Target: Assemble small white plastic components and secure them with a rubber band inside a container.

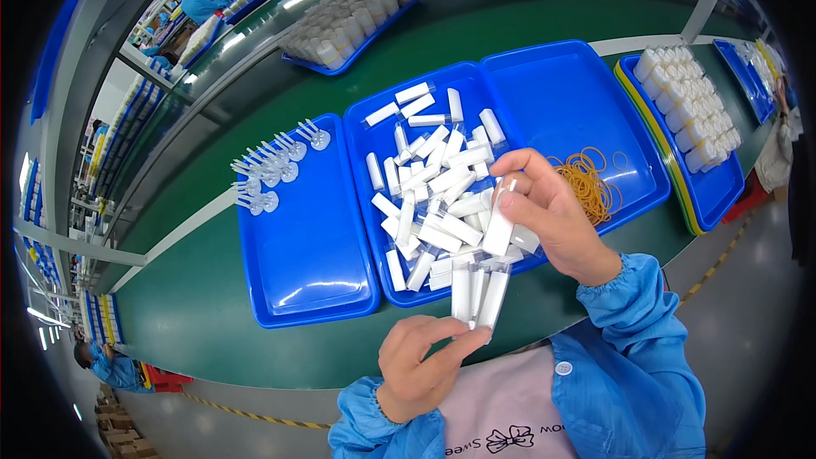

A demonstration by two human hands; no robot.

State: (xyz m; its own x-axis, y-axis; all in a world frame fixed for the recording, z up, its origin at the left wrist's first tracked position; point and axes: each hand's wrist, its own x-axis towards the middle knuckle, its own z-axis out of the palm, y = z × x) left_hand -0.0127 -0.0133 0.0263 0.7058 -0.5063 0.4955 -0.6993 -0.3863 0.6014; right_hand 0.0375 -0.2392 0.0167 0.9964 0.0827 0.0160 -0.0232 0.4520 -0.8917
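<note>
Packet (498,231) pinched in our right hand (557,219) lies at one o'clock from the bundle (461,293) our left hand (422,363) clasps.

White rectangular pieces (452,177) in clear wrap are heaped loosely in the middle blue tray (473,92), at mixed angles, densest toward the near edge, sparser along the far edge. One white piece (499,231) is pinched in the right hand (544,208), tilted, above the tray's near right part. Several wrapped pieces (478,291) are held side by side, roughly upright, in the left hand (425,364) at the near edge.
</note>
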